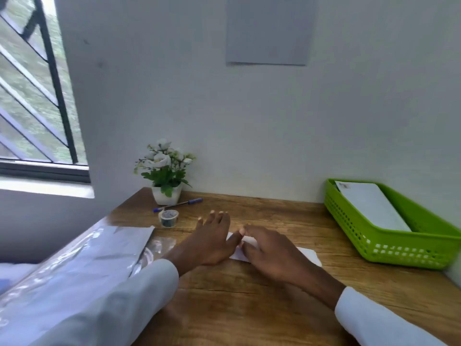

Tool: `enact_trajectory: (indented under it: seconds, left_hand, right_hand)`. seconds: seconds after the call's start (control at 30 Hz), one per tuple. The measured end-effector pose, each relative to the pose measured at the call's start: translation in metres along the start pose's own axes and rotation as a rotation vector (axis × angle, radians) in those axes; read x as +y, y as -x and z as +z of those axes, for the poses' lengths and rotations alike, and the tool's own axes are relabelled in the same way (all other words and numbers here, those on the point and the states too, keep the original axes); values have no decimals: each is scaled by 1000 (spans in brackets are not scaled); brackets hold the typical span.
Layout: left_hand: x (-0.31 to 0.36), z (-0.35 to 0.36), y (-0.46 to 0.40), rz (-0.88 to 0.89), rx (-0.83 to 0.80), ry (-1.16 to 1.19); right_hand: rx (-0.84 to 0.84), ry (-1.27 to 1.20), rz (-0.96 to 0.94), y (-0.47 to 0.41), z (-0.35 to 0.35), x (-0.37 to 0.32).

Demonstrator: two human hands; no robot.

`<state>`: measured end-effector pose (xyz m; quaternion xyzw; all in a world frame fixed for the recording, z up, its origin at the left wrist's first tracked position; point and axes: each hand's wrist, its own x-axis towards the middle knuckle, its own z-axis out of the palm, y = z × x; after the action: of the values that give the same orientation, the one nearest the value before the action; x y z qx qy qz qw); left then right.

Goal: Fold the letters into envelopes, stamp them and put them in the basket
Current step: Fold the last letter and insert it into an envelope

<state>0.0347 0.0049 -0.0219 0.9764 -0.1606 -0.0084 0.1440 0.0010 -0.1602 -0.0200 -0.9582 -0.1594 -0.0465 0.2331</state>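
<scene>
On the tabletop (249, 308) before you, your left hand (212, 239) and right hand (272, 253) lie flat with fingers extended on the folded letter (308, 253); press evenly along its crease, keeping edges aligned.

— Where does my one view sit?
— On my head, wide-angle, facing forward and down over the wooden desk (249, 308), close to it, toward the wall (249, 121).
</scene>
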Motion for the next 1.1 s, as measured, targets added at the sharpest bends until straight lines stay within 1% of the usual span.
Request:
enact_trajectory:
  seconds: [0.1, 0.17, 0.23, 0.3, 0.33, 0.43, 0.53, 0.67, 0.73, 0.83, 0.9, 1.03, 1.1]
  left_hand:
    - [-16, -32, 18, 1, 134, 156]
    - [-39, -49, 40, -49, 189, 241]
    - [-67, -60, 65, -130, 232, 294]
    - [-97, -63, 89, -250, 281, 274]
    - [-115, -64, 107, -329, 281, 250]
    - [-142, -60, 132, -454, 232, 230]
    - [-162, -59, 153, -531, 261, 225]
    - [-174, -55, 165, -584, 268, 182]
    - [-175, -53, 164, -589, 275, 163]
    - [-174, -53, 162, -601, 302, 191]
    - [-174, -55, 160, -597, 346, 324]
    - [-174, -60, 158, -581, 449, 820]
    - [-172, -66, 159, -532, 497, 968]
  right_hand:
    - [79, -143, -37, -13, -3, -32]
    - [106, -282, -55, -20, 5, -61]
    - [132, -365, -55, -22, 18, -88]
    - [129, -381, -63, -22, 32, -111]
    - [107, -387, -85, -24, 43, -126]
    - [61, -400, -94, -23, 57, -144]
    - [9, -389, -83, -23, 73, -160]
    - [-30, -369, -4, -24, 87, -170]
    - [-32, -452, 38, -24, 91, -170]
    - [-74, -664, 131, -27, 95, -172]
    - [-110, -785, 198, -29, 97, -172]
    - [-195, -980, 280, -30, 94, -170]
    - [-230, -1015, 289, -29, 92, -167]
